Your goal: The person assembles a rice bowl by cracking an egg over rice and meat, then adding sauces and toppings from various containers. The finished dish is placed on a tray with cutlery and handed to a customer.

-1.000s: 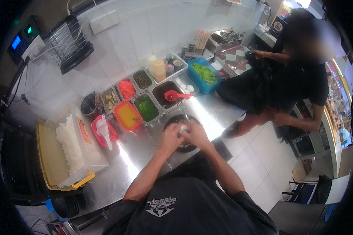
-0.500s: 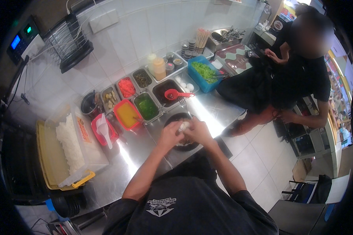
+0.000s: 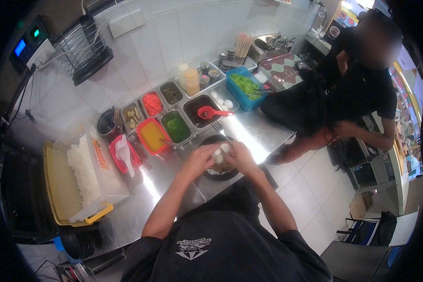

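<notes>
Both my hands are over a black bowl point(image 3: 219, 177) of brown-topped food at the counter's front edge. My left hand point(image 3: 198, 159) curls its fingers on one white eggshell piece point(image 3: 216, 152) at the bowl's left side. In my right hand point(image 3: 241, 157) is another white rounded eggshell piece point(image 3: 225, 147), close beside the first. A whitish lump, seemingly egg, shows just below them over the food. A metal fork point(image 3: 216, 125) points away from my right hand, its handle running to the fingers; whether they grip it I cannot tell.
Past the bowl stand a sauce pan with a red ladle point(image 3: 206, 112), a green-filled pan point(image 3: 176, 128) and whole eggs point(image 3: 228, 104). At left is a rice tub point(image 3: 113, 190); at right, a blue lettuce bin point(image 3: 235, 94). A co-worker point(image 3: 362, 89) stands to the right.
My hands have drawn apart slightly, the left moving left. The single white egg between them now shows as separate white pieces, and more of the bowl's food is visible.
</notes>
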A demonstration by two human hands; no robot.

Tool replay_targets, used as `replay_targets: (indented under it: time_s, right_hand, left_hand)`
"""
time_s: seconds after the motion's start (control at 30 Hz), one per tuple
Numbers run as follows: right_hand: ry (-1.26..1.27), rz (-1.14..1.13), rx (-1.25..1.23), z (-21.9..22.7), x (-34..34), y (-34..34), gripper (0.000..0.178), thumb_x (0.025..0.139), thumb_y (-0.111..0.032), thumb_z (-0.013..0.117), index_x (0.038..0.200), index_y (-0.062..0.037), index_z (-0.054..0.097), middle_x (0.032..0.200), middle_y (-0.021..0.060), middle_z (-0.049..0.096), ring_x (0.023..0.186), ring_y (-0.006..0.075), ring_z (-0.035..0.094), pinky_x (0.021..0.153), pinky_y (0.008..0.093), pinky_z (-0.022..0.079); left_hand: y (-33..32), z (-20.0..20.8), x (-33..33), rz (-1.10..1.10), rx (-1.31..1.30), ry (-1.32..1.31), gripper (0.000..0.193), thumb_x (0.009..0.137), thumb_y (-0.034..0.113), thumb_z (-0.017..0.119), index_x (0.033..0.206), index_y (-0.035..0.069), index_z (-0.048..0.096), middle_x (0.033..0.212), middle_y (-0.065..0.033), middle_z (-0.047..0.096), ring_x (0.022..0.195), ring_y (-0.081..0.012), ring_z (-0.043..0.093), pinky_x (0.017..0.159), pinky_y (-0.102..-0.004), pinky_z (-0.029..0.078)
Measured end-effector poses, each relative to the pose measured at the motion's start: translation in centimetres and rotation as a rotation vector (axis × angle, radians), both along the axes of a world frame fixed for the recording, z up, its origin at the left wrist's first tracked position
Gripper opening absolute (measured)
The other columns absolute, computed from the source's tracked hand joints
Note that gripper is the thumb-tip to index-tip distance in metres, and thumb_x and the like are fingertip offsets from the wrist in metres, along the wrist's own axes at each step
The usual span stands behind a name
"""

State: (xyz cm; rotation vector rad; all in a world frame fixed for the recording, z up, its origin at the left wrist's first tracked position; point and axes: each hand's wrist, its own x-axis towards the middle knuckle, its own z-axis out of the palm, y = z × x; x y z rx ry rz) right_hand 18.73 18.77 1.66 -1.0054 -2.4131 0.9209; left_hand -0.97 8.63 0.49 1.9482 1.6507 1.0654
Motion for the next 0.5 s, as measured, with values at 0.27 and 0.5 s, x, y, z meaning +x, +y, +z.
replay_targets:
  time_s: [0.27,0.5]
  right_hand:
    - [0.071,0.033,0.059,1.6,0.6,-0.4,0.048,0.084,-0.008,0.072,0.129,-0.0042,0.055,0.1,0.0161,0.062,0.096,0.0361,0.061,0.084,0.0455,0.05]
    - [0.079,0.016,-0.016,1.5,0.9,-0.9,0.047,0.085,-0.01,0.073,0.128,-0.005,0.057,0.099,0.0155,0.062,0.095,0.0341,0.063,0.083,0.0429,0.052]
  left_hand:
    - [0.0,3.3,-0.6,-0.08,-0.034,0.011,0.047,0.087,0.003,0.064,0.134,0.005,0.061,0.131,-0.0181,0.064,0.121,-0.038,0.061,0.102,-0.0432,0.05]
    - [-0.6,4.1,-1.4,-0.11,-0.094,-0.022,0.048,0.087,0.008,0.066,0.135,0.005,0.06,0.129,-0.0196,0.065,0.112,-0.0379,0.065,0.096,-0.042,0.052]
